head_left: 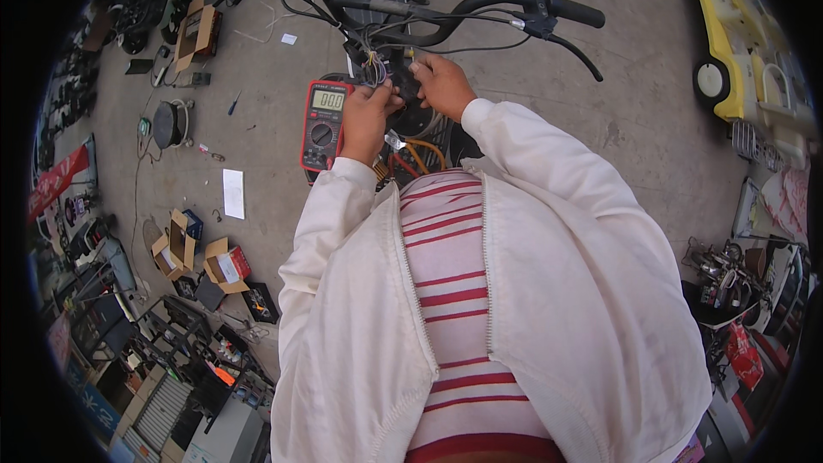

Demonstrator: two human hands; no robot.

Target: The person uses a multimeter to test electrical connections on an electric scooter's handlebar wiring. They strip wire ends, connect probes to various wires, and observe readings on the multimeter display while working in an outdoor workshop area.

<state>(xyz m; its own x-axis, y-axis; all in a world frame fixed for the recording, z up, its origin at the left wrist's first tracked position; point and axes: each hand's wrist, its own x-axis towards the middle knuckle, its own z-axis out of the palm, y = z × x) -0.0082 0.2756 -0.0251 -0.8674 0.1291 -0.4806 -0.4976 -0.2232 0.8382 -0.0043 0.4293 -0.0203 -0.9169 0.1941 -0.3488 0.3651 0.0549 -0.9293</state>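
Observation:
At the top middle is the front of a two-wheeled vehicle with black handlebars [446, 26]. A bundle of thin coloured wires [374, 63] hangs below them, beside a dark housing. My left hand [369, 118] is closed at these wires, its fingertips pinching something too small to name. My right hand [441, 87] is closed at the dark housing just right of the wires, its fingertips on something I cannot make out. A red-cased multimeter [321, 124] with a lit display and dial stands immediately left of my left hand. Thicker orange cables [426, 153] show below my hands.
Open cardboard boxes [176, 244], a white sheet [233, 193], a screwdriver [233, 103] and a cable reel [170, 124] lie on the concrete floor at left. A yellow vehicle body [746, 60] stands at right. Piled parts and machinery [720, 283] line both lower sides.

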